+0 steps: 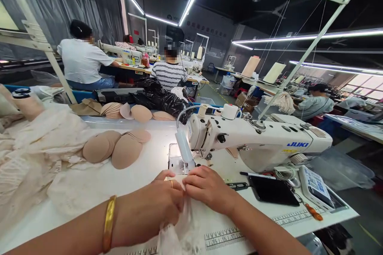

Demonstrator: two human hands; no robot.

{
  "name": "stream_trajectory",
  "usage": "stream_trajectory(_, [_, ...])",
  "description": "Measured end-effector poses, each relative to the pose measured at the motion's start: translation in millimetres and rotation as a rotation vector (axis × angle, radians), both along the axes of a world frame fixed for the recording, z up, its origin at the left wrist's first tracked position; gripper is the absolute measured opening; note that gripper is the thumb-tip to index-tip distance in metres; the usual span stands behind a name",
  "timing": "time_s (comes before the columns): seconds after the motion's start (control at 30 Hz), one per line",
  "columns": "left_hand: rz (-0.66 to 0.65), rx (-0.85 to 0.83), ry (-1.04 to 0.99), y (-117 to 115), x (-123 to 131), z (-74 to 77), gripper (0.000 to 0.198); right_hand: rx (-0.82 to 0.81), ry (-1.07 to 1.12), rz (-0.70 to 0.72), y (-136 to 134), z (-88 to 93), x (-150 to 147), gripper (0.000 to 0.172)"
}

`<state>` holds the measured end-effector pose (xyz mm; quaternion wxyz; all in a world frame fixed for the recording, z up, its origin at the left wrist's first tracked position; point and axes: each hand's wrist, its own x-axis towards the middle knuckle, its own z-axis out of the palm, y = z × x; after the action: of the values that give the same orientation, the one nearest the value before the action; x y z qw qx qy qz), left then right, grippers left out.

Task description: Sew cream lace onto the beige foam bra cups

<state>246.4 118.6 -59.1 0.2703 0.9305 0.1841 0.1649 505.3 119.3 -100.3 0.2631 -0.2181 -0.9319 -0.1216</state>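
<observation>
Both my hands meet just in front of the needle area of a white sewing machine (257, 139). My left hand (149, 207), with a gold bangle at the wrist, has its fingers curled round pale sheer fabric (179, 235) that hangs toward me over the table edge. Pinched on the same fabric is my right hand (209, 189), its fingertips by the presser foot. The foot itself is partly hidden behind my fingers and a small lamp (184, 147). Oval beige pads (127, 151) lie in overlapping piles on the table to the left.
Cream ruffled fabric (38, 139) is heaped at the left. More beige pads (141, 113) line the back edge. On the right lie a black phone (273, 190), a white control box (315, 187) and small tools. A slanted thread stand (317, 40) rises behind. Other people sit at machines beyond.
</observation>
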Motion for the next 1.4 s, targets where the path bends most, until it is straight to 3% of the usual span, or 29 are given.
stream_trajectory(0.1, [-0.084, 0.026, 0.090, 28, 13, -9.5, 0.020, -0.016, -0.096, -0.113, 22, -7.9, 4, 0.019])
stream_trajectory(0.2, [-0.102, 0.032, 0.189, 40, 17, -17.1, 0.021, -0.125, -0.005, -0.154, 19, -11.2, 10, 0.031])
stream_trajectory(0.3, [-0.023, -0.018, 0.197, 38, 16, -22.9, 0.020, -0.233, 0.041, -0.116, 8, -5.5, 14, 0.035])
stream_trajectory(0.4, [0.012, -0.013, 0.157, 33, 15, -23.2, 0.019, -0.292, 0.005, -0.176, 3, 0.1, 13, 0.033])
stream_trajectory(0.63, [0.012, 0.054, 0.085, 32, 20, -17.9, 0.020, -0.241, -0.019, -0.266, 8, -4.6, 14, 0.030])
stream_trajectory(0.93, [0.033, 0.106, 0.038, 38, 31, -33.6, 0.016, -0.211, -0.004, -0.332, 12, -11.8, 16, 0.031])
stream_trajectory(1.17, [0.046, 0.142, 0.033, 33, 22, -26.0, 0.020, -0.229, 0.020, -0.305, 10, -13.2, 16, 0.031])
stream_trajectory(1.4, [-0.004, 0.151, 0.063, 43, 20, -20.8, 0.023, -0.224, 0.033, -0.296, 10, -13.6, 16, 0.034])
